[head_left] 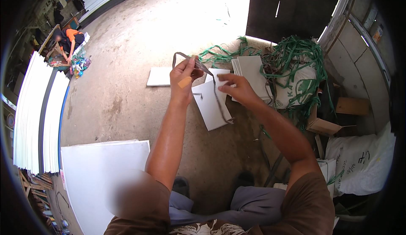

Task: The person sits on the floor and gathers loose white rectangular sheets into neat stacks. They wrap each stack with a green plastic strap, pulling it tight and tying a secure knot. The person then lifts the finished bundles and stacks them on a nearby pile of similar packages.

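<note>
My left hand (184,79), with a tan plaster on its back, is closed on a bundled dark grey strap (219,100). One loop of the strap arches above the fingers, and a long loose end hangs down to the right. My right hand (237,89) is just right of that hanging end, its thumb and fingers apart and its fingertips close to the strap. Whether they touch it I cannot tell. Below the hands, white rectangular boards (207,108) lie overlapping on the floor.
Green plastic strips (296,55) tangle over a white sack at the right, beside stacked white panels (249,67). Another white board (158,76) lies left of my hands. Large white sheets (101,163) are at lower left. An orange-clad person (69,40) crouches far left.
</note>
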Demonstrator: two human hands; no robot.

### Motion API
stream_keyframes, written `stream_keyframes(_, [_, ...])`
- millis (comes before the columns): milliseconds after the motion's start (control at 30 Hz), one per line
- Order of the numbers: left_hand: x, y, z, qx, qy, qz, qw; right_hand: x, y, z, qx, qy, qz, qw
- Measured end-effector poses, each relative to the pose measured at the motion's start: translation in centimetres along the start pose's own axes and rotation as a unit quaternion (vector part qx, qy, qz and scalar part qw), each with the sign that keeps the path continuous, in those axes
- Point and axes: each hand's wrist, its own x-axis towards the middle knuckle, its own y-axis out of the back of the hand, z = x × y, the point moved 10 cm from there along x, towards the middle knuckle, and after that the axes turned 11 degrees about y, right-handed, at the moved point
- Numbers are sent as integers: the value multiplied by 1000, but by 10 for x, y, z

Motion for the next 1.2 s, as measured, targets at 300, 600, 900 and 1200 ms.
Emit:
stream_keyframes(300, [-13, -38, 4, 199, -7, -72, 977, 23, -1, -52, 45, 55, 1, 997])
stream_keyframes(600, [-8, -33, -6, 149, 7, -68, 986, 21, -6, -35, 101, 22, 19, 994])
stream_keyframes(900, [-10, -41, -8, 222, -53, -92, 969, 22, 2, -42, 96, 31, 30, 994])
stream_keyframes(1200, [-19, -52, -4, 359, -76, -106, 924, 23, 14, -42, 121, 3, 83, 989])
